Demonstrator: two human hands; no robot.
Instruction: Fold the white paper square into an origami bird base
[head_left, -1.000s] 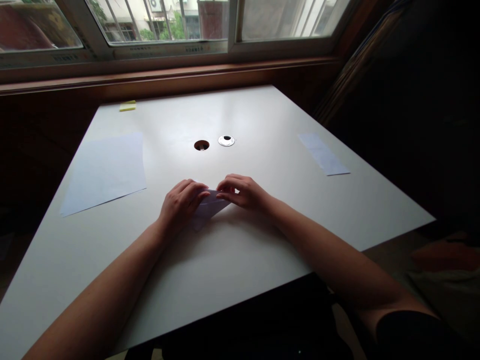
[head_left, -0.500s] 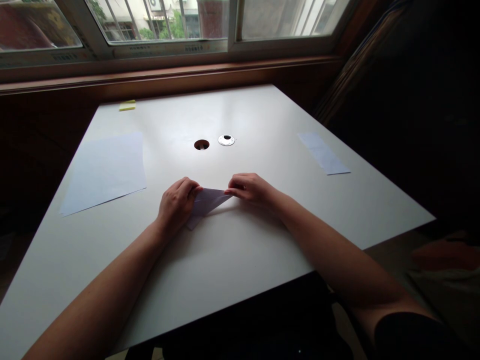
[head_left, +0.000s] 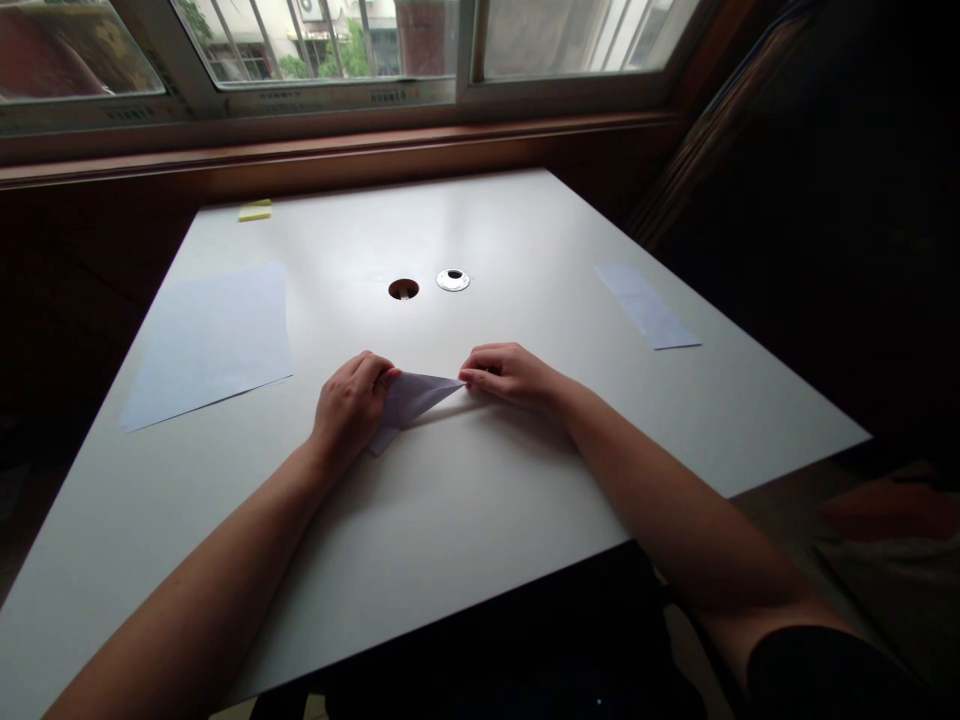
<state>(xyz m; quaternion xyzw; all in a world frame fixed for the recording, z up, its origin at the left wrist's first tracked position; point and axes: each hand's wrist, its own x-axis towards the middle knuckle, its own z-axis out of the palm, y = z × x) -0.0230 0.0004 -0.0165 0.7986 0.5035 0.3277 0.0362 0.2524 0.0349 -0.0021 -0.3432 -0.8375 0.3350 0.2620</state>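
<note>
A folded sheet of paper [head_left: 416, 397], pale and tapering to a point on its right, is held just above the white table [head_left: 480, 520]. My left hand [head_left: 354, 400] is closed on the paper's left part, with the fingers covering its upper edge. Below that hand a small flap of the paper sticks out. My right hand [head_left: 506, 374] pinches the pointed right tip between thumb and fingers. The inner folds are hidden from this angle.
White paper sheets [head_left: 214, 340] lie at the table's left, and a folded paper strip [head_left: 649, 308] at its right. Beyond my hands are a round cable hole [head_left: 403, 289] and its metal cover [head_left: 453, 280]. Yellow sticky notes [head_left: 255, 210] lie near the back edge.
My right hand has shifted slightly right, out to the paper's tip, uncovering more of the point. My left hand has moved a little up and left, still gripping the paper.
</note>
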